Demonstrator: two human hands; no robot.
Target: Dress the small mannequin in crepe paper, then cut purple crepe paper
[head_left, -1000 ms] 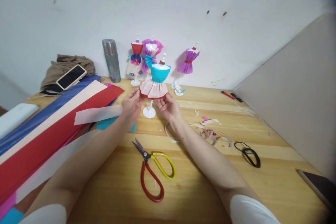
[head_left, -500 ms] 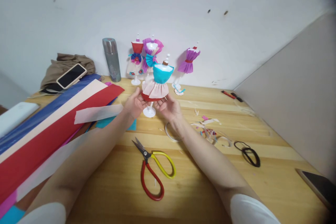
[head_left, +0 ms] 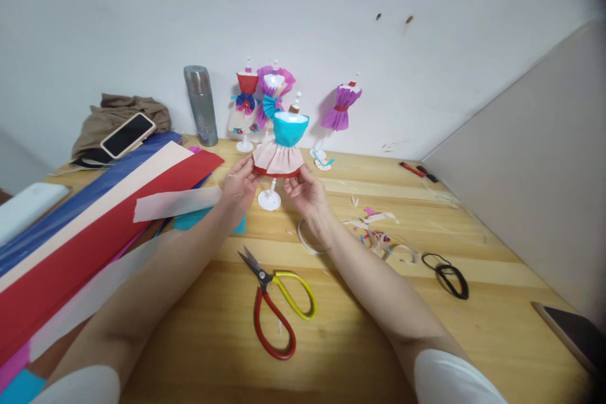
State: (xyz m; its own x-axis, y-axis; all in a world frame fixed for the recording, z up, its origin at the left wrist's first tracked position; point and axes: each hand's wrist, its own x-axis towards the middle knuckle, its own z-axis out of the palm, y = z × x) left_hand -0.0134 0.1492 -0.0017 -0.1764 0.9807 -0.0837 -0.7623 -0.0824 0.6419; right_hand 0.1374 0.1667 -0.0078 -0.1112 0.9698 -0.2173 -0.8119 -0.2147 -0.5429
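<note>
Between hands [head_left: 272,184], ruffled paper dress [head_left: 279,150]

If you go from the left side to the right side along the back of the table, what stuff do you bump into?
Phone → metal bottle → red-topped doll dress → purple doll dress → red pen.
</note>
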